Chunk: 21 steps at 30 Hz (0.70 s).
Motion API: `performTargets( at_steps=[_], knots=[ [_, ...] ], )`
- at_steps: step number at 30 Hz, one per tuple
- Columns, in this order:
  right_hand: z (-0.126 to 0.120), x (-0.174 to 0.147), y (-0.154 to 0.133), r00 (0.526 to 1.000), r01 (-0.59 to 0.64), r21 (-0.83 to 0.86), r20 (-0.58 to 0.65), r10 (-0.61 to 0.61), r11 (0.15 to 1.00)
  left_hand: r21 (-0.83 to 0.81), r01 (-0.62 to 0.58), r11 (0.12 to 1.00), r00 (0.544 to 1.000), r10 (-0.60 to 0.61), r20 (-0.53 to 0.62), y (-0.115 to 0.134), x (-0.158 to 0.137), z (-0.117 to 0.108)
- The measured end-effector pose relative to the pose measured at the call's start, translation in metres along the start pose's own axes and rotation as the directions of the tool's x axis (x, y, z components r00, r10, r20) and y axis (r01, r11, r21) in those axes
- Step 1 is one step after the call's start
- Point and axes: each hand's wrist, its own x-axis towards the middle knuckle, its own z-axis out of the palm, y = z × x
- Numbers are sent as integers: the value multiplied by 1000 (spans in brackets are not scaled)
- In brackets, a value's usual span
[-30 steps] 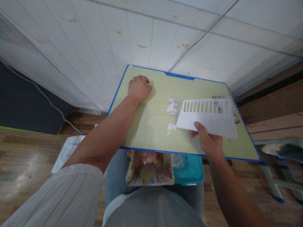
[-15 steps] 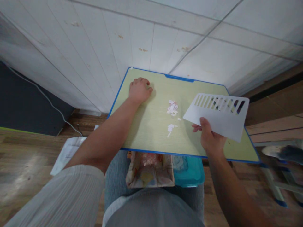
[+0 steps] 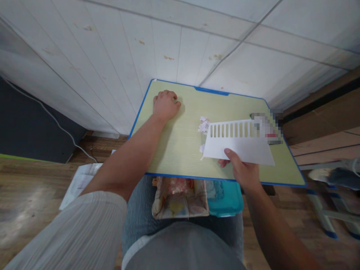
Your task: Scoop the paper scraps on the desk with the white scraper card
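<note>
My right hand (image 3: 243, 168) grips a thin white panel with a row of slots (image 3: 236, 144), thumb on top and fingers beneath. The panel is held over the right half of a small pale-yellow table with blue edging (image 3: 185, 165). Its left end partly covers small white paper scraps (image 3: 203, 125), which lie in two little heaps mid-table. My left hand (image 3: 166, 105) rests on the table's far left, knuckles up and fingers curled. Its palm and fingertips are hidden, so anything inside cannot be seen.
Below the table's near edge, over my lap, are a patterned fabric box (image 3: 180, 210) and a turquoise plastic container (image 3: 229, 204). At the table's right lies a pixelated object (image 3: 267, 127). A white plank wall (image 3: 168, 37) borders the far side; papers (image 3: 78, 183) lie on the floor left.
My right hand has moved left with the slotted panel, levelling it and bringing its left end over the paper scraps. The pixelated object on the right is now uncovered. My left hand stays put.
</note>
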Motion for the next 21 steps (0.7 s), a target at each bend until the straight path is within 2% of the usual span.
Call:
performTargets(
  at_steps=[4,9,13,17,21],
  knots=[
    [-4,1,9,998,23,-13,-60,-24,1000,-15,-6,1000,1000,6,-8,0,2,2],
    [-17,3,25,980,-14,35,-197,21,999,2,19,1000,999,-19,-37,2,5,0],
    [-30,1,31,976,-16,79,-215,32,997,29,-52,998,999,53,-10,10,0,-5],
    [-37,3,35,979,-21,153,-196,51,988,133,-85,987,996,83,20,14,-30,-17],
    [-42,5,40,987,-26,213,-147,58,977,240,-76,968,997,70,34,1,-93,-40]
  ],
)
